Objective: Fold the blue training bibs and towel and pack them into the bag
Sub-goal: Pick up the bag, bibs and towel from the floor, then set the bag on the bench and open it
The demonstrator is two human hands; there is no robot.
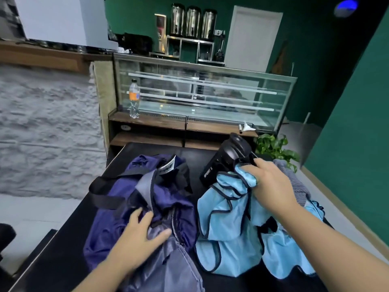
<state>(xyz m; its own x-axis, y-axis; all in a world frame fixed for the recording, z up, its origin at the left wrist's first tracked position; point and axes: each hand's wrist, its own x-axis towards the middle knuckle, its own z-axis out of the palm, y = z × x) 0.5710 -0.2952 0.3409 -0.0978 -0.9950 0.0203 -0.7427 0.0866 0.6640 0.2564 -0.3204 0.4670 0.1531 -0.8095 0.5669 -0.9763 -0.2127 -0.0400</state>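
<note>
A purple bag (117, 220) with black straps lies on the left half of the black table (63, 245). My left hand (139, 234) rests on its top near the zip, fingers spread. To its right sits a crumpled heap of light blue bibs (229, 239) with dark trim. My right hand (271, 184) grips a bunched corner of a blue bib, lifted above the heap. A grey striped towel (299, 184) lies behind that hand, partly hidden.
A black bottle (227, 161) leans at the table's far side, touching the bibs. Beyond the table stands a glass display counter (200, 95) with a plastic bottle (134, 98) on its ledge. A green plant (275, 148) sits at the right.
</note>
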